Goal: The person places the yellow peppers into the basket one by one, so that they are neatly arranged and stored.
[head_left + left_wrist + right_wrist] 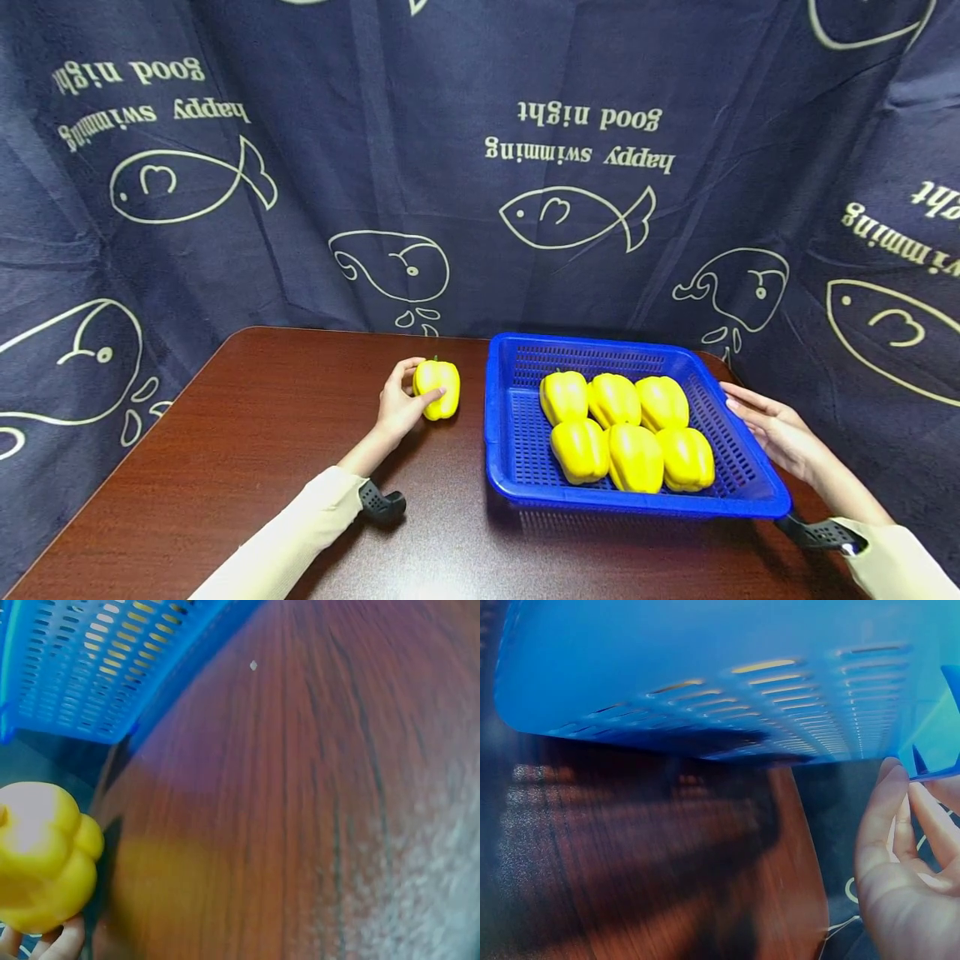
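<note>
In the head view my left hand (pixel 399 408) grips a yellow bell pepper (pixel 437 385) with its green stem up, left of the basket. The thumb lies across the pepper's near side. The left wrist view shows the same bell pepper (pixel 45 859) with fingertips (pixel 66 941) under it. A blue plastic basket (pixel 637 500) with slotted walls stands to the right, and several yellow bell peppers (pixel 636 458) lie inside it in two rows. My right hand (pixel 787 442) holds the basket's right rim between thumb and fingers, seen closer in the right wrist view (pixel 900 862).
Beneath everything is a dark reddish-brown wooden table (pixel 225 467) with rounded far corners. A navy curtain (pixel 450 125) printed with fish and upside-down words hangs right behind it. Dark straps (pixel 382 502) circle both wrists over cream sleeves.
</note>
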A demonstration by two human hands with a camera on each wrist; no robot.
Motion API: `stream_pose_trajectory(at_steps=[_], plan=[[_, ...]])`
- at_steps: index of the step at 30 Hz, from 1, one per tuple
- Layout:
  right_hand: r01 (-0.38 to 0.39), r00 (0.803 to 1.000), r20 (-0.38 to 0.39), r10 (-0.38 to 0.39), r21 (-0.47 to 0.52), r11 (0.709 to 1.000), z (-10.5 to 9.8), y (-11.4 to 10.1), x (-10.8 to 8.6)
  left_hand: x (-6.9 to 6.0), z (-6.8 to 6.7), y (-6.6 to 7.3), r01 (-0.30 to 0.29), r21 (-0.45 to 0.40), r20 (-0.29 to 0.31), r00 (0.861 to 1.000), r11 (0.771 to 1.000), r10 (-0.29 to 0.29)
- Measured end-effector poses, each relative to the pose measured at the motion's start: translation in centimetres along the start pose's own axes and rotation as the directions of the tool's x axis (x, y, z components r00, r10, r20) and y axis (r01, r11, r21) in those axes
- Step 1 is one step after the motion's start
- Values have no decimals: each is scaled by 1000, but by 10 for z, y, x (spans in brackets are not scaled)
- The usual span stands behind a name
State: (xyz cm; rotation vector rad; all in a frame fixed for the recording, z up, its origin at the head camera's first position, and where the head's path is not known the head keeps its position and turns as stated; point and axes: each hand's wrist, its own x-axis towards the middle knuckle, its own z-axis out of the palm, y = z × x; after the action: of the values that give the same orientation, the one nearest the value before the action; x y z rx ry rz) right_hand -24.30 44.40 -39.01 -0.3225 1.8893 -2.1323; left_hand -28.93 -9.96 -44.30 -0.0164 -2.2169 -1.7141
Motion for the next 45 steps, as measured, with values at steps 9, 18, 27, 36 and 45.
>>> stream_pose_trajectory(at_steps=[9,18,27,36,45], plan=[[12,1000,-3,-12,16,1000,-2,3,0,-5,-6,15,79,-93,21,997,993,-77],[17,1000,4,-17,9,1000,-1,1,0,-13,-13,32,54,-88,27,998,995,-51],[12,1000,9,-12,17,1000,-2,2,1,-22,-8,56,-19,-67,14,1000,998,20],[7,1000,-6,-7,6,1000,-2,2,0,-24,0,75,-80,-106,16,997,991,82],[13,1000,-10,-13,-6,1000,-3,3,0,-21,12,99,-114,-112,21,993,987,117]])
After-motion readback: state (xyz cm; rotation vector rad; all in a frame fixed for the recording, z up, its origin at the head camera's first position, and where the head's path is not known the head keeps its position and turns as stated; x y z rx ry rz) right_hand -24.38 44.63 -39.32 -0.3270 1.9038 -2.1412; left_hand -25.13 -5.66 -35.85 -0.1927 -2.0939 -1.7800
